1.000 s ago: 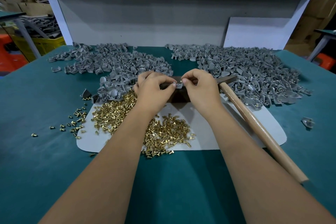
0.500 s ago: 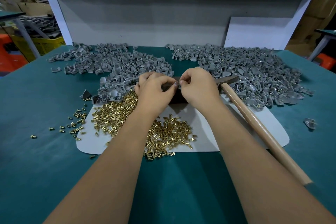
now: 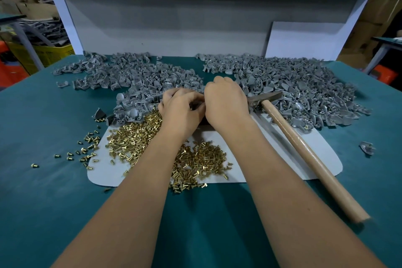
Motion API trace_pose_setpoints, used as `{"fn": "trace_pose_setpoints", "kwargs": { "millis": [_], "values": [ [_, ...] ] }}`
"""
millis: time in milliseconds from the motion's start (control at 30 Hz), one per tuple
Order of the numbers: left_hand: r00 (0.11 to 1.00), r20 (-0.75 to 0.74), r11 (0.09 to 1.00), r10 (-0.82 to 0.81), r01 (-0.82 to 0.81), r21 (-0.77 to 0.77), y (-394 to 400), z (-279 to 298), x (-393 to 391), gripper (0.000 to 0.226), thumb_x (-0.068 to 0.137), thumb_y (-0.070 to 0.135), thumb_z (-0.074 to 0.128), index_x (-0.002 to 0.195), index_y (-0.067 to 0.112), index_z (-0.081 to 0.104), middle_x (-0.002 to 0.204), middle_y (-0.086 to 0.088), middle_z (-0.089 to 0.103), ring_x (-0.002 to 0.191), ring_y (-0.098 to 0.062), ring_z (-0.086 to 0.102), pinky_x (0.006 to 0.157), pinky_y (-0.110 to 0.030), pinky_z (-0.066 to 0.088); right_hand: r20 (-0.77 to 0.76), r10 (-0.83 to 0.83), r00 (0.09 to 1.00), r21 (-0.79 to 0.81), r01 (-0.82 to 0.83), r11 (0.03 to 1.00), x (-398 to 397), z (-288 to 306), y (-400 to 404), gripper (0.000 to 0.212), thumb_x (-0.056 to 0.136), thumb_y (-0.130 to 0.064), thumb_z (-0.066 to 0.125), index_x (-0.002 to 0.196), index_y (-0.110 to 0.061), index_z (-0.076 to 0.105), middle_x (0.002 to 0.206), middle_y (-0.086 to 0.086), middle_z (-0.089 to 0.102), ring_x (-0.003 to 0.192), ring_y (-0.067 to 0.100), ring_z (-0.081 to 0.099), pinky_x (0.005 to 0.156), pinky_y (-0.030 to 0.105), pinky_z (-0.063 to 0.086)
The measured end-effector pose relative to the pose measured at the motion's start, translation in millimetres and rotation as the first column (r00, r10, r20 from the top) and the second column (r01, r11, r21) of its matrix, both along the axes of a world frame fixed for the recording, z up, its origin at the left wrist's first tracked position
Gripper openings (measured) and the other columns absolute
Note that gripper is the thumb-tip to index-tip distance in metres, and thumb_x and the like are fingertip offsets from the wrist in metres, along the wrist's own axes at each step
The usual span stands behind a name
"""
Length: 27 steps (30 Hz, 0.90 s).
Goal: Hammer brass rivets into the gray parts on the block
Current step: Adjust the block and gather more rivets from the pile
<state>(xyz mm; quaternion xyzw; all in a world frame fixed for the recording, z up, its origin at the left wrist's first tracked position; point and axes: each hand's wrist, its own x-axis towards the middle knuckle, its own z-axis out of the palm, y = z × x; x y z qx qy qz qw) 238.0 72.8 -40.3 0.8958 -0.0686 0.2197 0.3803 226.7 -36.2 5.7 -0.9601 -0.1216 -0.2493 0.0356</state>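
Brass rivets (image 3: 130, 139) lie heaped on a pale mat, a second heap (image 3: 200, 159) nearer the front edge, with strays (image 3: 89, 148) scattered left onto the teal worktop. Gray parts sit in two piles behind: one at the left (image 3: 134, 76), a broader one at the right (image 3: 293, 85). The dark block (image 3: 202, 121) is mostly hidden. A wooden-handled hammer (image 3: 304, 154) lies diagonally, its head against the right pile.
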Motion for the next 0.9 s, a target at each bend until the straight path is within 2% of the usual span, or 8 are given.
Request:
{"fn": "trace_pose_setpoints", "kwargs": {
  "millis": [200, 400, 467, 567, 633, 667, 767, 900],
  "values": [
    [0.999, -0.04, 0.998, 0.015, -0.018, -0.059, -3.7, 1.6, -3.9, 0.012, 0.091, 0.037, 0.065, 0.1, 0.035, 0.073, 0.124, 0.015, 0.061, 0.13, -0.016, 0.025, 0.077, -0.025, 0.007, -0.003, -0.017, 1.0, 0.134, 0.017, 0.991, -0.3, -7.8, -4.8, 0.017, 0.088, -0.003, 0.052, 0.102, -0.007, 0.06, 0.11, 0.011, 0.057, 0.105, 0.027, 0.05, 0.088, 0.035, 0.04],
    [0.998, -0.07, 0.998, 0.003, -0.007, -0.056, -1.5, 1.0, -3.0, 0.012, 0.091, 0.045, 0.064, 0.098, 0.04, 0.071, 0.128, 0.016, 0.059, 0.13, -0.015, 0.024, 0.083, -0.029, 0.008, -0.065, 0.017, 0.998, 0.35, 0.007, 0.937, 4.8, -20.9, -15.4, 0.008, 0.093, -0.014, 0.054, 0.096, -0.012, 0.062, 0.103, 0.005, 0.056, 0.099, 0.023, 0.051, 0.084, 0.034, 0.041],
    [0.997, -0.073, 0.998, 0.002, -0.007, -0.064, -1.6, 1.0, -3.2, 0.01, 0.091, 0.045, 0.064, 0.096, 0.04, 0.071, 0.127, 0.017, 0.059, 0.13, -0.015, 0.024, 0.086, -0.031, 0.009, -0.102, 0.063, 0.993, 0.531, 0.0, 0.847, 4.6, -20.7, -21.7, 0.014, 0.095, -0.013, 0.05, 0.091, -0.015, 0.064, 0.099, 0.001, 0.058, 0.095, 0.018, 0.054, 0.081, 0.031, 0.041],
    [0.997, -0.072, 0.997, -0.008, 0.002, -0.077, -1.9, 1.3, -4.0, 0.008, 0.091, 0.044, 0.063, 0.093, 0.041, 0.07, 0.125, 0.018, 0.059, 0.13, -0.015, 0.024, 0.086, -0.03, 0.009, -0.114, 0.115, 0.987, 0.82, 0.028, 0.571, 1.6, -15.2, -30.9, 0.022, 0.096, -0.009, 0.046, 0.088, -0.019, 0.064, 0.091, -0.003, 0.065, 0.09, 0.014, 0.06, 0.085, 0.034, 0.05],
    [0.997, -0.076, 0.997, -0.014, 0.008, -0.081, -2.2, 1.9, -4.9, 0.006, 0.092, 0.044, 0.063, 0.091, 0.042, 0.068, 0.125, 0.019, 0.059, 0.13, -0.015, 0.024, 0.086, -0.03, 0.008, -0.12, 0.143, 0.982, 0.886, 0.041, 0.463, 0.1, -12.0, -34.4, 0.024, 0.096, -0.007, 0.046, 0.086, -0.02, 0.065, 0.089, -0.002, 0.067, 0.09, 0.016, 0.063, 0.089, 0.037, 0.051],
    [0.997, -0.076, 0.997, -0.015, 0.009, -0.077, -2.3, 2.2, -5.0, 0.006, 0.092, 0.044, 0.062, 0.09, 0.042, 0.068, 0.124, 0.019, 0.059, 0.13, -0.015, 0.024, 0.087, -0.031, 0.009, -0.125, 0.154, 0.98, 0.881, 0.039, 0.471, -0.2, -11.2, -34.9, 0.024, 0.094, -0.006, 0.048, 0.086, -0.019, 0.066, 0.089, -0.001, 0.067, 0.091, 0.017, 0.063, 0.089, 0.036, 0.051],
    [0.998, -0.06, 0.998, -0.009, 0.005, -0.057, -2.7, 2.5, -4.9, 0.005, 0.091, 0.043, 0.063, 0.088, 0.044, 0.067, 0.123, 0.019, 0.059, 0.128, -0.014, 0.025, 0.088, -0.031, 0.01, -0.137, 0.145, 0.98, 0.791, 0.02, 0.612, 0.7, -11.8, -32.2, 0.018, 0.09, -0.008, 0.054, 0.086, -0.018, 0.07, 0.088, -0.004, 0.067, 0.088, 0.013, 0.06, 0.083, 0.029, 0.048],
    [0.999, -0.036, 1.0, 0.016, -0.016, -0.021, -2.7, 1.6, -3.8, 0.009, 0.09, 0.044, 0.064, 0.095, 0.042, 0.071, 0.122, 0.018, 0.06, 0.127, -0.015, 0.026, 0.087, -0.031, 0.012, -0.139, 0.106, 0.985, 0.652, 0.01, 0.758, 4.1, -13.8, -25.9, 0.009, 0.087, -0.02, 0.064, 0.08, -0.019, 0.07, 0.085, -0.003, 0.066, 0.084, 0.015, 0.06, 0.078, 0.034, 0.05]
  ]
}}
